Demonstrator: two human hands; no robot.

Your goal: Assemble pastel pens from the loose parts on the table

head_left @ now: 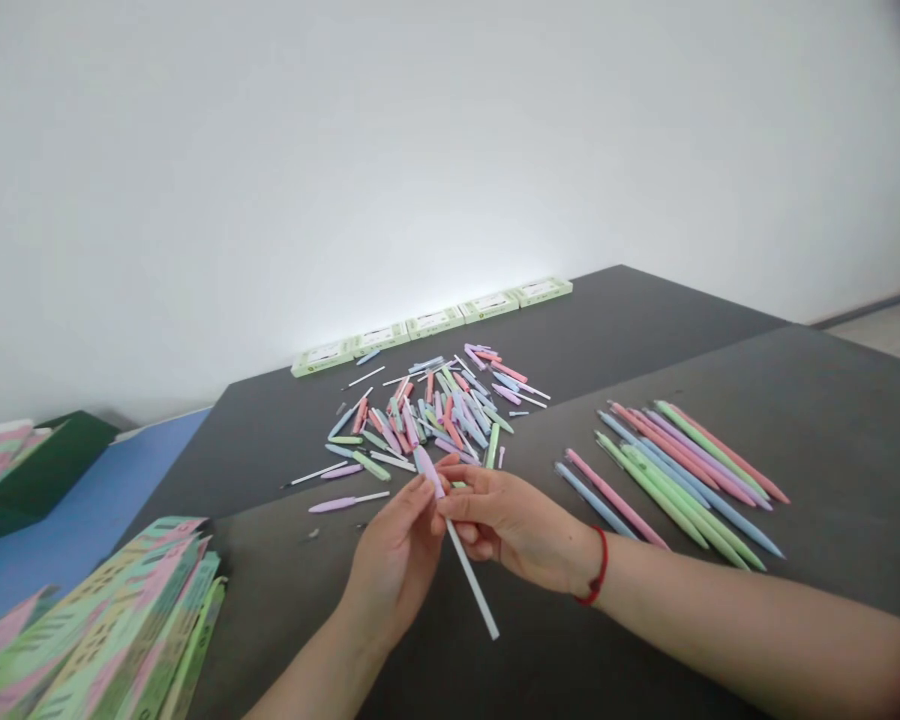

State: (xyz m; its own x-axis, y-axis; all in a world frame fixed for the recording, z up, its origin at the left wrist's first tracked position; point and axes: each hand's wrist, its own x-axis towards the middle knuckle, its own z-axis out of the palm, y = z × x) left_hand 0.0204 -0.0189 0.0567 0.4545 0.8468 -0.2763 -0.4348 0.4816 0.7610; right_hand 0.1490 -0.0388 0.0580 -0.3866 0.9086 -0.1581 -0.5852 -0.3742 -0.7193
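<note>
Both hands meet over the near side of the dark table. My left hand (396, 548) has its fingertips closed around a purple pen barrel (429, 474), its tip pointing away from me. A white refill (474, 583) sticks out of the barrel's near end, slanting down towards me. My right hand (506, 515), with a red cord on its wrist, pinches where the barrel and refill meet; the joint is partly hidden by fingers. Just beyond lies a heap of pen parts (450, 405) in purple, blue, green and red, with several white refills among them.
Pens (675, 470) in several colours lie side by side at the right. A row of flat green boxes (435, 322) runs along the wall. Stacked printed cartons (120, 630) fill the near left, with a dark green box (45, 475) on a blue surface (150, 460) behind.
</note>
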